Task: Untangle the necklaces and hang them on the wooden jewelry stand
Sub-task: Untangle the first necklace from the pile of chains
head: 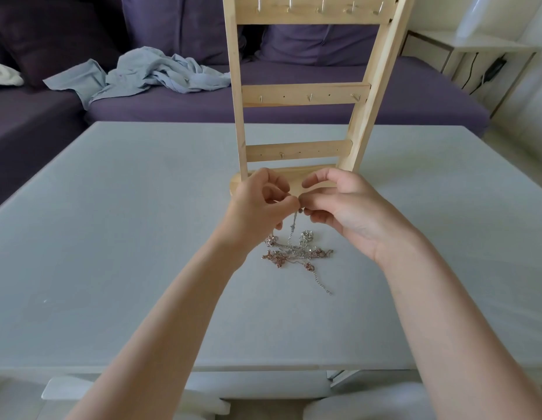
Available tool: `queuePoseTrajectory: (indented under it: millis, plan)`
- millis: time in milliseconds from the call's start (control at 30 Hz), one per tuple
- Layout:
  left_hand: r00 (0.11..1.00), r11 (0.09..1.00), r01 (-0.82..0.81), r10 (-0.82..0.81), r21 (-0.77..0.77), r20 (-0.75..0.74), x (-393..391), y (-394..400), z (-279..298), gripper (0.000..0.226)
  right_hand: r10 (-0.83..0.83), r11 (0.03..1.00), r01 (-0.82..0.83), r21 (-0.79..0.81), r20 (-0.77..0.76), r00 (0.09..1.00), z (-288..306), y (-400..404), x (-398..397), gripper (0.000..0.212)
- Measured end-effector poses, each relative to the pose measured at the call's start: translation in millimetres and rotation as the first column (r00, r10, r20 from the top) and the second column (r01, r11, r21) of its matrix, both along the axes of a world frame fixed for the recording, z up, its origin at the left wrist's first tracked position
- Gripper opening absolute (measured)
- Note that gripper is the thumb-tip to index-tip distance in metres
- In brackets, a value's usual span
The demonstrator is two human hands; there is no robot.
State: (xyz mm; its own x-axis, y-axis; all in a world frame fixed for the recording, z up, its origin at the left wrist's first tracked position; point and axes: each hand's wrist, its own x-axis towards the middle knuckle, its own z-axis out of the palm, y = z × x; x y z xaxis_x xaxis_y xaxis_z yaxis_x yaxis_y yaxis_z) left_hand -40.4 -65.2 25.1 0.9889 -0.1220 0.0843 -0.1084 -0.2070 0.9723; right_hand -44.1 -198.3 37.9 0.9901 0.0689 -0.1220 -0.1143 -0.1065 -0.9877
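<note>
I see both hands raised over the bench [112, 237], just in front of the stand [297, 95]; the left hand [257, 204] and the right hand [348, 207] each pinch a thin silver chain [294, 221] at nearly the same spot, fingertips almost touching; the chain drops from that pinch straight down into the tangle [297, 253], which lies on the bench below and between my wrists, silver and rose strands knotted together, with one loose tail and clasp [322, 284] trailing toward me.

The hooks [309, 97] on the stand look bare, so I judge nothing is hung yet and the untangling is at an early stage.

The main risk, as I read it, is pulling upward while the rest of the heap is caught; that would cinch the knots tighter instead of loosening them, or drag the whole clump off the bench; a sharp tug could also snap so fine a link.

The hands sit close to the stand's base [239, 183]; a careless spread of the elbows or a jerk forward could nudge it and tip the stand.

The grip is small and the chain slick; it may slip free and fall back into the heap; whether the pinch is on a clasp or a plain link I cannot tell.
</note>
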Motion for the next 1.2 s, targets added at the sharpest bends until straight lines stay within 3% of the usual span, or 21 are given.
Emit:
queuePoseTrajectory:
  millis: [100, 233, 433, 633, 833, 933, 1033, 1200]
  plan:
    - [0.998, 0.998, 0.043, -0.041, 0.036, -0.036, -0.9, -1.4, -2.1, 0.016, -0.04, 0.999, 0.04, 0.012, -0.024, 0.999, -1.0, -0.2, 1.2, 0.022]
    - [0.996, 0.996, 0.069, -0.065, 0.058, -0.066, -2.1, -3.5, -2.1, 0.016, -0.129, 0.974, 0.136, 0.182, -0.053, 0.99, 1.0, -6.8, 3.5, 0.024]
    - [0.989, 0.997, 0.076, -0.074, 0.011, -0.126, -0.1, -2.6, -4.9, 0.014, -0.105, 0.935, 0.132, 0.328, -0.098, 0.99, 2.1, -6.2, 2.4, 0.023]
    - [0.981, 0.997, 0.075, -0.075, -0.009, -0.177, -1.2, -0.7, -2.7, 0.016, -0.114, 0.954, 0.125, 0.273, -0.053, 0.992, 2.3, -4.9, 2.8, 0.022]
    - [0.958, 0.948, 0.002, -0.093, -0.319, -0.27, 0.5, 3.7, 0.9, 0.015, -0.042, 0.961, 0.044, 0.272, -0.015, 0.999, 7.6, -7.0, -0.6, 0.011]
    - [0.951, 0.921, -0.015, -0.107, -0.39, -0.291, 0.7, 4.2, 2.7, 0.016, 0.055, 0.996, -0.057, 0.072, 0.027, 0.998, 5.5, -7.1, -3.0, 0.008]
    - [0.955, 0.919, -0.036, -0.084, -0.393, -0.284, 1.4, 4.0, 3.0, 0.016, 0.046, 0.995, -0.041, -0.088, 0.052, 0.998, 1.2, -6.1, -2.8, 0.005]
    - [0.958, 0.926, -0.044, -0.067, -0.374, -0.279, 2.0, 3.7, 1.9, 0.016, 0.026, 0.999, -0.027, 0.037, 0.016, 1.0, 2.1, -7.0, -1.6, 0.005]
